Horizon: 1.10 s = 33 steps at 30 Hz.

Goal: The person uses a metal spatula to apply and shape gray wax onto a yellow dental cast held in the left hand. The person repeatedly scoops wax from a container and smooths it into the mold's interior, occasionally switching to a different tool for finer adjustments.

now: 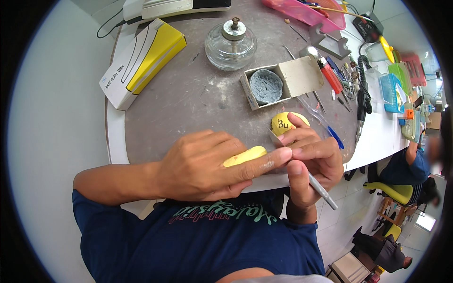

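My left hand (200, 165) is closed around a pale yellow block (246, 156), part of which shows between the fingers. Its extended forefinger meets the fingertips of my right hand (311, 155). My right hand grips a silver-handled knife (323, 191); the handle points down toward me, and a flat metal blade emerges on the far side of the fingers. The middle of the knife is hidden by the hand. Just beyond the right fingers sits a rounded yellow piece (282, 124) with black marking; a finger overlaps it, and I cannot tell whether they touch.
A glass spirit burner (231, 47) stands at the far middle. Nearer is an open small box (299, 78) holding a grey round lump (266, 87). A yellow-and-white carton (141, 63) lies left. Lighter (331, 75), metal tools and a corded handpiece (362, 101) crowd the right; a pink tray (311, 13) is behind.
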Available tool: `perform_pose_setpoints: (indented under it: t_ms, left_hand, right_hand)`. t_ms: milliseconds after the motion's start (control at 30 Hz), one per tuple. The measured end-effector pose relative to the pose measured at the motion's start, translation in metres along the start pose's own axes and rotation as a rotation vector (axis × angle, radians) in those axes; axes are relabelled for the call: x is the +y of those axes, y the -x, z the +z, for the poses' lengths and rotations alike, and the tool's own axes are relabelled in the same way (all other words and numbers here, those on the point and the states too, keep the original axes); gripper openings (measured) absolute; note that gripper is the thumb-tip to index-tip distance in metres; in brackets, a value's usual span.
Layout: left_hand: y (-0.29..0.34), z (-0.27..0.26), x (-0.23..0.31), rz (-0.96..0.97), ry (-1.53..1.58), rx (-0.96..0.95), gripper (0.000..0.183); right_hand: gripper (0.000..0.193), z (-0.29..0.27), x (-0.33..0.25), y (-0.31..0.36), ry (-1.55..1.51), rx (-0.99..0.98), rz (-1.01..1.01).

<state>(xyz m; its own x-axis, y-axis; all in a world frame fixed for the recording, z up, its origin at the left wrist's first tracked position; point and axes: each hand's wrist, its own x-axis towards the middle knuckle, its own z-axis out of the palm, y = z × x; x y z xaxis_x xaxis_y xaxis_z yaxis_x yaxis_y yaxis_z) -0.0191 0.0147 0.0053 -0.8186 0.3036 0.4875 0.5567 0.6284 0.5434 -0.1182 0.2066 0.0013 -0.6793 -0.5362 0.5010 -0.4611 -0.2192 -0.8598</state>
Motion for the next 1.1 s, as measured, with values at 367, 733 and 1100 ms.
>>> perform_pose_setpoints:
  t_ms: [367, 733, 1100]
  left_hand:
    - [0.003, -0.005, 0.004, -0.376, 0.292, 0.105, 0.065]
    - [0.005, -0.006, 0.000, -0.381, 0.464, 0.103, 0.059]
    - [0.005, -0.004, 0.000, -0.383, 0.486, 0.134, 0.059]
  right_hand:
    - [0.016, -0.005, -0.007, 0.006, -0.220, 0.168, -0.035]
    - [0.026, 0.006, -0.012, -0.005, 0.092, -0.211, -0.152]
    - [0.024, 0.008, -0.010, -0.004, 0.122, -0.219, -0.156]
